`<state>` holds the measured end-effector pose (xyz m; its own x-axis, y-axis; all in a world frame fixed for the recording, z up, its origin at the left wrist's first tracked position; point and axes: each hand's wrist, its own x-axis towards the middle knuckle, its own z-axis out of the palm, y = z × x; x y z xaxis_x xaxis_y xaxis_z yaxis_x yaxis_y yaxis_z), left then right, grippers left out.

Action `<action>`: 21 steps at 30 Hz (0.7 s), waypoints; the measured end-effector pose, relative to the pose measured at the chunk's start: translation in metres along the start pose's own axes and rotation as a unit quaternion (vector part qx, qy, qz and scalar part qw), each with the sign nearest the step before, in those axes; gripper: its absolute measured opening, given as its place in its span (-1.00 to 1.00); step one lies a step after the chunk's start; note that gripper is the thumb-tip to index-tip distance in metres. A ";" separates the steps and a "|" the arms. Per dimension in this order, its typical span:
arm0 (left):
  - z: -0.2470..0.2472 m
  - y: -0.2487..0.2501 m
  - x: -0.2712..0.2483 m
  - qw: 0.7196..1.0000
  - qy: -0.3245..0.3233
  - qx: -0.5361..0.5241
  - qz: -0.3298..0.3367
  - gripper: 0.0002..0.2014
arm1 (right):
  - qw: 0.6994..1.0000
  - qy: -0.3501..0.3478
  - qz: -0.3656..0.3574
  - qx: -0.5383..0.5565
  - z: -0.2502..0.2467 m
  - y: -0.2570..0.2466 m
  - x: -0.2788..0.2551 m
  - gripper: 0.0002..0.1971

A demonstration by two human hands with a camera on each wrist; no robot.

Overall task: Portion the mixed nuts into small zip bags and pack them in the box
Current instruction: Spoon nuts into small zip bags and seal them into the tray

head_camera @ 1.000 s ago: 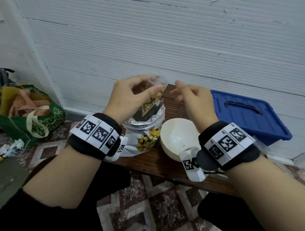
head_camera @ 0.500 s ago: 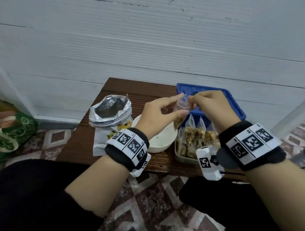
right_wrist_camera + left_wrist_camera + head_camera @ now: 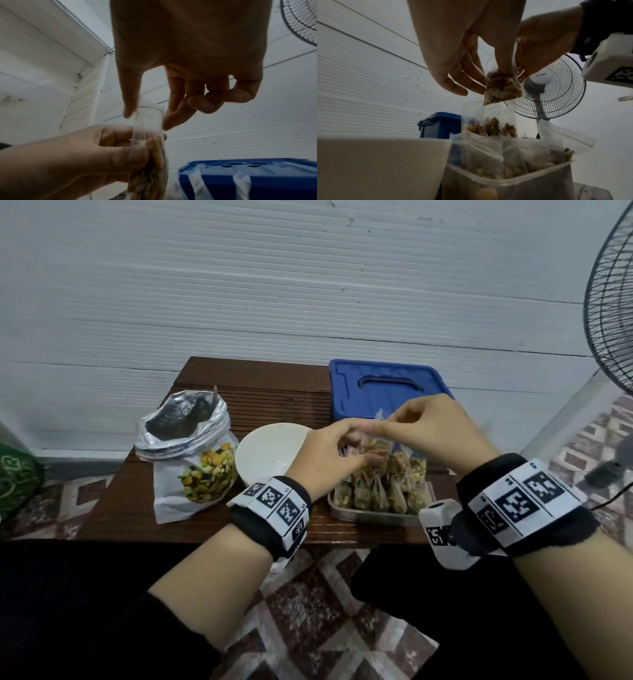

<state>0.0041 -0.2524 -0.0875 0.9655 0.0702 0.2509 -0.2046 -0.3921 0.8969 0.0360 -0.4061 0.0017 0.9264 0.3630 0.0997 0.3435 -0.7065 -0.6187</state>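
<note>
On the left part of the dark wooden tabletop (image 3: 267, 385) stands the foil bag of mixed nuts (image 3: 191, 453), its top rolled open and the nuts showing through a clear window. Just right of it, near the middle, sits an empty white bowl (image 3: 270, 451). The left hand (image 3: 329, 458) hovers between the bowl and the box, thumb and fingers (image 3: 120, 138) curled round a small zip bag (image 3: 375, 446) filled with nuts, pinching it at its upper part. The right hand (image 3: 435, 429) meets it from the other side, thumb and forefinger pinching the bag's clear top strip while the other fingers (image 3: 202, 104) curl loosely. The bag hangs in the air directly above the box (image 3: 373, 513), a clear container at the front right edge of the tabletop, already packed with upright filled zip bags (image 3: 383, 487). Behind the box, at the back right corner, lies a blue lid (image 3: 387, 392). A standing fan (image 3: 609, 302) is at the far right, off the tabletop.
</note>
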 end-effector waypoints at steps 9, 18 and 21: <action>0.012 0.001 -0.010 0.995 0.072 0.024 0.070 -0.53 | 0.996 0.053 0.026 -0.068 -0.008 0.020 0.002 -0.66; 0.033 -0.010 -0.022 1.000 -0.012 -0.003 0.011 -0.59 | 0.988 0.036 0.058 -0.139 0.007 0.035 -0.006 -0.76; 0.044 -0.016 -0.020 0.999 -0.018 0.035 -0.009 -0.52 | 0.988 0.028 0.065 -0.136 0.014 0.036 -0.007 -0.78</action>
<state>-0.0044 -0.2878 -0.1228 0.9744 0.0456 0.2201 -0.1759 -0.4551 0.8729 0.0400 -0.4254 -0.0317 0.9697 0.2307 0.0807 0.2435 -0.8847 -0.3974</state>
